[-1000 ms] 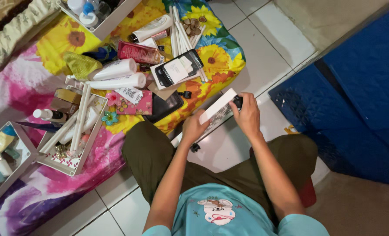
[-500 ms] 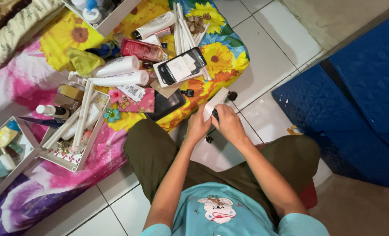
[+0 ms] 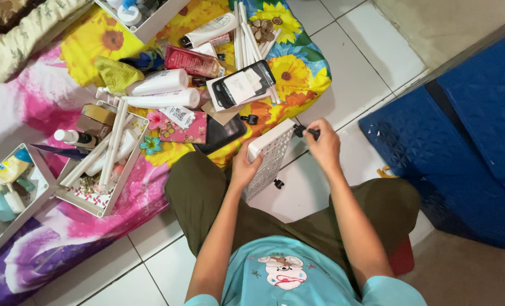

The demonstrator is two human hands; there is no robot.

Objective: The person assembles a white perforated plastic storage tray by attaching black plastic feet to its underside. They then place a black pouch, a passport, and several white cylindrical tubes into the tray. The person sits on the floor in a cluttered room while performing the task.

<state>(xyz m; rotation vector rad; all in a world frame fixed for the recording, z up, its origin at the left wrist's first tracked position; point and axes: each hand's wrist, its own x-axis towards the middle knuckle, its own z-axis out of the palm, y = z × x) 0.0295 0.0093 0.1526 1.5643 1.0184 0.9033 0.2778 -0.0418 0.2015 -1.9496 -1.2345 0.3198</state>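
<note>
Sitting on the tiled floor, left hand (image 3: 245, 169) wrapped round the edge of a white perforated tray (image 3: 269, 157), propping it up over the lap. Right hand (image 3: 323, 148) pinching a small black caster (image 3: 304, 132) right at the tray's top corner. Another black caster (image 3: 277, 183) by the tray's lower side.

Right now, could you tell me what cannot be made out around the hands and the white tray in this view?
- Head view: the black piece at the right hand is too small and partly hidden by the fingers to identify.
- The white tray is partly covered by the left hand; its far side is hidden.
- A second small black piece on the floor is too small to tell.
- The box at the left is cut by the edge.
</note>
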